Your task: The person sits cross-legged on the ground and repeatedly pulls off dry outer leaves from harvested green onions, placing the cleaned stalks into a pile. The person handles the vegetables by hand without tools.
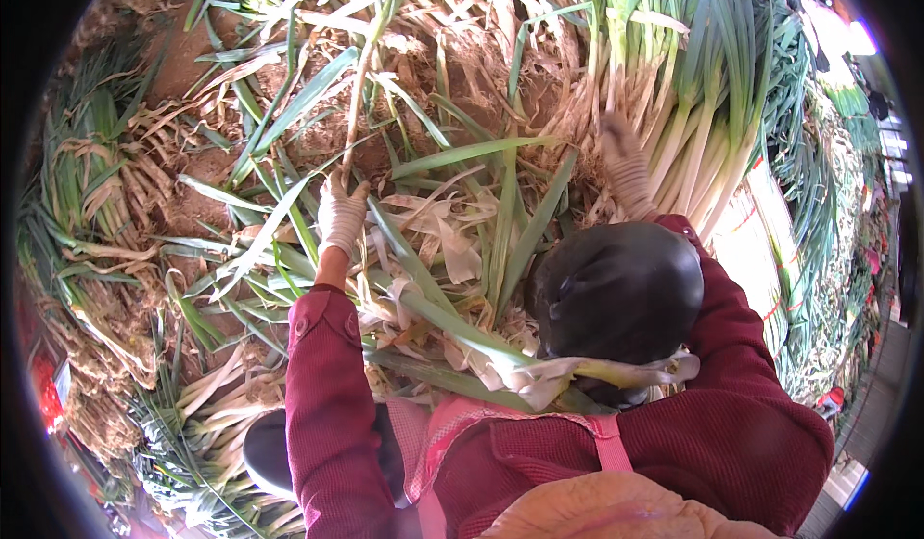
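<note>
My left hand [342,210], in a pale knitted glove, grips the lower end of a thin, partly dried leek or green onion stalk [362,80] that stretches up and away. My right hand [625,163], gloved too, reaches to the root ends of a pile of untrimmed green onions [613,48]; whether its fingers hold a stalk cannot be told. Beside its wrist lie cleaned green onions with white stems [696,149]. Between my hands are loose green leaves [473,155] and peeled pale skins [458,243].
Bundled green onions [94,135] lie at the far left, with more white-stemmed ones [224,409] at the lower left. Tied bundles [801,250] line the right side. A dark rounded covering, perhaps over a knee [621,293], rises below my right hand. Bare soil [173,62] shows at the upper left.
</note>
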Motion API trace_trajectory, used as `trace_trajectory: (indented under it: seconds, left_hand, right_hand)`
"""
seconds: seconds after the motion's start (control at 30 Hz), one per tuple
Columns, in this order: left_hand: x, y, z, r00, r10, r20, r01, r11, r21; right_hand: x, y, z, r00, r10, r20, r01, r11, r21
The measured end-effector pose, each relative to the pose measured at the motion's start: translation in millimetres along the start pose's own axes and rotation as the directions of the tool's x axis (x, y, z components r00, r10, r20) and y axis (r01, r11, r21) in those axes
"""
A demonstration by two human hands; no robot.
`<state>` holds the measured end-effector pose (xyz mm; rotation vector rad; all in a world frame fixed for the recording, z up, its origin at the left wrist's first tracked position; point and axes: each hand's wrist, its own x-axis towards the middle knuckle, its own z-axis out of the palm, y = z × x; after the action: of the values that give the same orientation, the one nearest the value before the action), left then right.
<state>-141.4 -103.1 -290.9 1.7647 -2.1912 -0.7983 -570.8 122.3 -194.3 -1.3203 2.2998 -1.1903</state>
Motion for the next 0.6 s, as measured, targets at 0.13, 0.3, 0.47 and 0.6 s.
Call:
trace_trajectory:
  seconds: [0.13,0.3,0.47,0.6]
  left_hand:
    - [13,-3,23,0.976,-0.159,0.149,0.162,0.987,-0.010]
    - [-23,16,22,0.942,-0.162,0.296,0.269,0.890,-0.369]
    - [-57,52,-4,0.946,-0.179,0.269,0.322,0.433,-0.842]
    - [-70,84,-21,0.946,-0.131,0.297,0.324,0.436,-0.840]
  right_hand:
    - [1,-28,67,0.904,0.097,0.415,-0.075,0.995,-0.069]
    - [77,-5,140,0.852,0.179,0.492,-0.014,0.947,-0.320]
    - [104,14,174,0.852,0.305,0.426,0.050,0.762,-0.646]
    - [101,12,185,0.821,0.315,0.475,0.085,0.756,-0.649]
